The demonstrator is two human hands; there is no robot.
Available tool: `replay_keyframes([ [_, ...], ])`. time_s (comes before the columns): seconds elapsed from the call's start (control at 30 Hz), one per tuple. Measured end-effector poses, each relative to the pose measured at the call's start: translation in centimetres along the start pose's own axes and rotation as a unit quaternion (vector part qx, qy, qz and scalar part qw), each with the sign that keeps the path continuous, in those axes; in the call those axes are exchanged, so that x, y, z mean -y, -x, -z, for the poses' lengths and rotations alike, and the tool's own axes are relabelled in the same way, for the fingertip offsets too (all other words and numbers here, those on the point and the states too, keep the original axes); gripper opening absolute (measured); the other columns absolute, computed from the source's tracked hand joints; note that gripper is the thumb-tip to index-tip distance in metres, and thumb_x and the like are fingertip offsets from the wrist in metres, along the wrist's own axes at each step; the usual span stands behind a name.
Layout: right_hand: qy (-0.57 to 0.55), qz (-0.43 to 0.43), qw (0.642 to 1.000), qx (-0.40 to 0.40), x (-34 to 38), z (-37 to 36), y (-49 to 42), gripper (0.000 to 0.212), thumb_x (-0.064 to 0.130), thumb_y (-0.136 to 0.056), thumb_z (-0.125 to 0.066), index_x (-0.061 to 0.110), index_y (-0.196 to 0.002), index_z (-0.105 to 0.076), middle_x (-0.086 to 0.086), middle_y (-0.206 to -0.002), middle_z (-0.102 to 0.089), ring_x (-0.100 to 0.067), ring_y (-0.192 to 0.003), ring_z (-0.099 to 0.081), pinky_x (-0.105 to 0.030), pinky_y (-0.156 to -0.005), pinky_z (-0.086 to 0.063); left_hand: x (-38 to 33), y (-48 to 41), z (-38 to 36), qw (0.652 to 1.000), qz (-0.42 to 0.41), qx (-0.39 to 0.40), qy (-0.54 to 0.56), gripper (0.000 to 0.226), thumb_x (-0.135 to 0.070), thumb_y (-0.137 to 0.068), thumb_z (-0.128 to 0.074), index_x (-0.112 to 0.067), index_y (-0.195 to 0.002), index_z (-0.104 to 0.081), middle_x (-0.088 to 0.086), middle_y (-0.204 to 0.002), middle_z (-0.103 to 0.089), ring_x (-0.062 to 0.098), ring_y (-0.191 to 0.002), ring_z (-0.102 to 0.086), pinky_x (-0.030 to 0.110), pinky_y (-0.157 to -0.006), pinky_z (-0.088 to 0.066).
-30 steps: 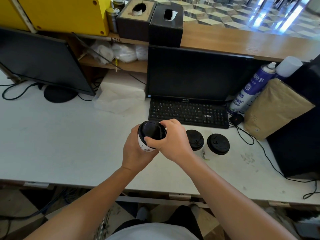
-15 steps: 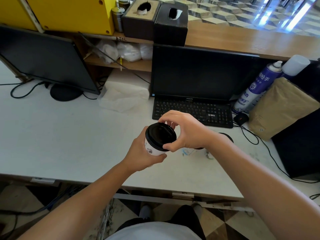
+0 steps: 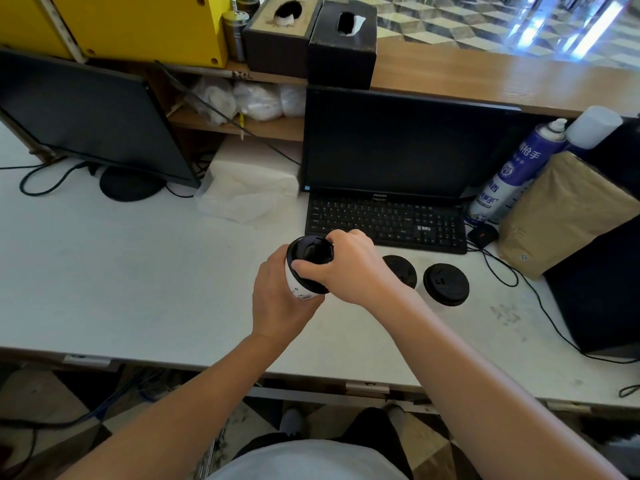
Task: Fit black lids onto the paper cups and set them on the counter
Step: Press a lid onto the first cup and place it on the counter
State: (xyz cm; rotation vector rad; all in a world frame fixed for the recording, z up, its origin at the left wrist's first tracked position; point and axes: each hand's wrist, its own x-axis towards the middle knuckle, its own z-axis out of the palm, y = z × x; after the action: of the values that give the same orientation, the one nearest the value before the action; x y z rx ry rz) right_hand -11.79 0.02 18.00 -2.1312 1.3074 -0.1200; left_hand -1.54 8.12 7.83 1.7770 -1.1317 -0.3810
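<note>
My left hand (image 3: 277,299) grips a white paper cup (image 3: 297,287) from below, tilted toward me above the white counter (image 3: 138,271). A black lid (image 3: 310,251) sits on the cup's mouth. My right hand (image 3: 346,268) curls over the lid from the right, thumb and fingers on its rim. Two more cups with black lids stand on the counter to the right: one (image 3: 403,270) partly hidden behind my right wrist, the other (image 3: 446,284) in full view.
A black keyboard (image 3: 388,223) and monitor (image 3: 398,143) sit just behind the cups. A second monitor (image 3: 86,119) stands at left, a spray can (image 3: 509,174), a brown paper bag (image 3: 568,209) and a black box (image 3: 602,282) at right. Cables trail along the right side.
My right hand has turned on the lid, so its thumb now lies on the near rim. The cup has tilted a little; both hands stay at the same spot over the counter.
</note>
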Motion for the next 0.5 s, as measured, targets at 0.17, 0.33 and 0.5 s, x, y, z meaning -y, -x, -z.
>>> replay_keyframes([
  [0.17, 0.003, 0.027, 0.999, -0.02, 0.0, 0.5, 0.2, 0.053, 0.055, -0.078, -0.078, 0.012, -0.106, -0.067, -0.004, -0.104, -0.052, -0.019, -0.093, -0.051, -0.025, -0.062, -0.039, 0.1, -0.1, 0.1, 1.0, -0.011, 0.006, 0.02, 0.083, -0.028, -0.066, -0.092, -0.047, -0.127, -0.038, -0.019, -0.119, -0.054, 0.016, -0.114, -0.059, 0.039, -0.096, -0.055],
  [0.33, 0.007, 0.1, 0.995, 0.012, 0.0, 0.9, 0.0, 0.05, 0.046, -0.076, -0.082, 0.013, -0.112, -0.069, -0.003, -0.112, -0.051, -0.02, -0.101, -0.051, -0.026, -0.075, -0.047, 0.6, -0.4, 0.3, 0.998, 0.011, 0.018, 0.052, 0.083, -0.032, -0.065, -0.091, -0.052, -0.124, -0.036, -0.027, -0.114, -0.056, -0.003, -0.106, -0.059, 0.016, -0.088, -0.05],
  [0.5, 0.027, 0.109, 0.993, 0.043, -0.4, 0.5, -1.0, 0.058, 0.048, -0.076, -0.081, 0.015, -0.12, -0.065, -0.001, -0.115, -0.049, -0.022, -0.106, -0.053, -0.037, -0.087, -0.056, 0.8, -0.3, 0.0, 0.992, 0.051, 0.04, 0.104, 0.08, -0.03, -0.066, -0.092, -0.055, -0.119, -0.039, -0.025, -0.116, -0.059, -0.001, -0.109, -0.061, 0.011, -0.086, -0.051],
])
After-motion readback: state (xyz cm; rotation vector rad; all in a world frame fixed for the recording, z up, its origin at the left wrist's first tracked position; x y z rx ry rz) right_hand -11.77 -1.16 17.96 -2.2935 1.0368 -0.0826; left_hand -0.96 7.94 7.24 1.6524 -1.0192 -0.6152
